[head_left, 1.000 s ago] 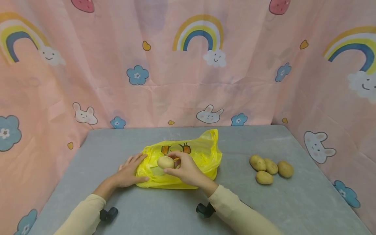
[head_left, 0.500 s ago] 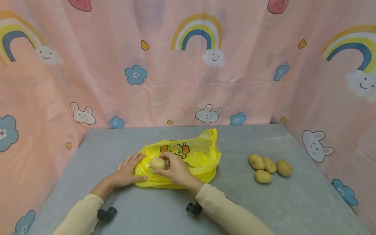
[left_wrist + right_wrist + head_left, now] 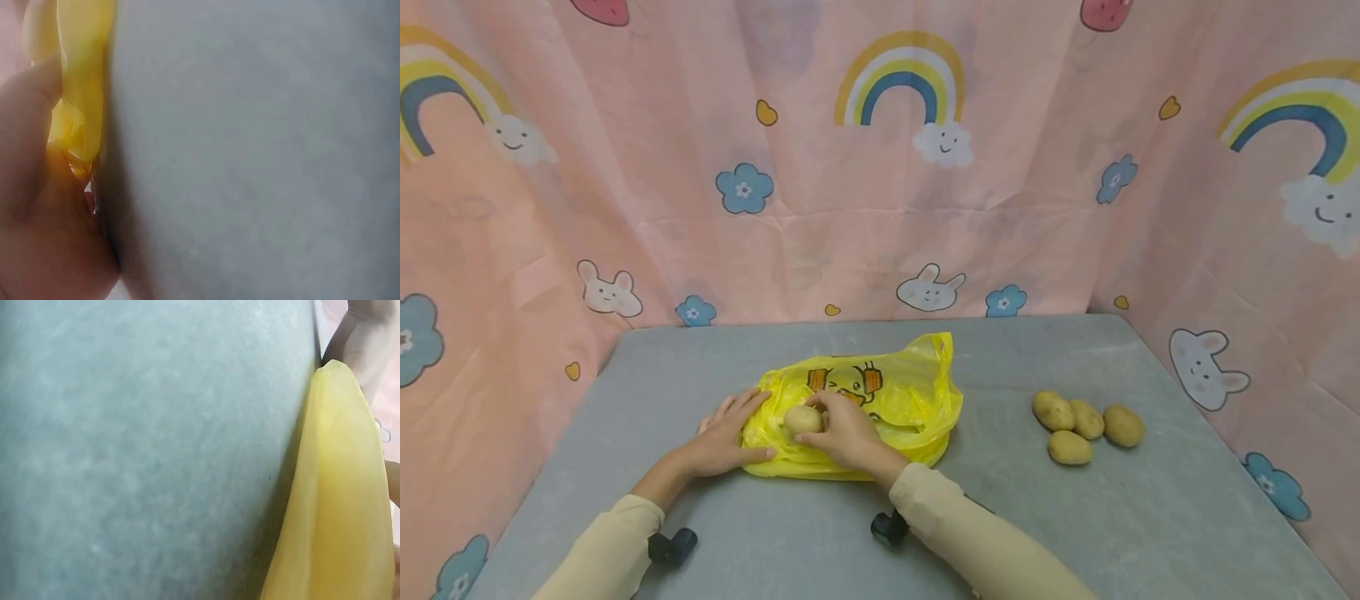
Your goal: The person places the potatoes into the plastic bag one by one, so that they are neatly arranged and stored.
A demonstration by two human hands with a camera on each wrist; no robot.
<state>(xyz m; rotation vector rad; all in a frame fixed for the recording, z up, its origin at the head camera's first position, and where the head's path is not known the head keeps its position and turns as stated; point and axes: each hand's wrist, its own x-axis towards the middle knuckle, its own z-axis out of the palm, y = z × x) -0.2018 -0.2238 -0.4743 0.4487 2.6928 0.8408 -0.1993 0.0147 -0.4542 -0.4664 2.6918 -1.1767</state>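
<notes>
A yellow plastic bag (image 3: 917,400) with a cartoon duck print lies on the table's middle. At its left end my left hand (image 3: 724,437) rests against the plastic, fingers extended and thumb apart. My right hand (image 3: 850,435) pinches a small pale potato (image 3: 802,420) between thumb and fingers, over the bag's left part. Whether the potato touches anything beneath is unclear. In the left wrist view, my left hand (image 3: 44,219) touches the bag (image 3: 84,69). The right wrist view shows the bag's edge (image 3: 344,506) close up, mostly covering my right hand.
Several potatoes (image 3: 1070,448) sit grouped on the grey table (image 3: 1000,517) to the right. A pink patterned curtain (image 3: 850,250) borders the table at the back and sides. Dark wrist-worn devices (image 3: 673,547) show below both sleeves.
My right hand has carried the potato leftward over the bag, with little movement in the last half second. My left hand stays at the bag's left end. The grouped potatoes have not moved.
</notes>
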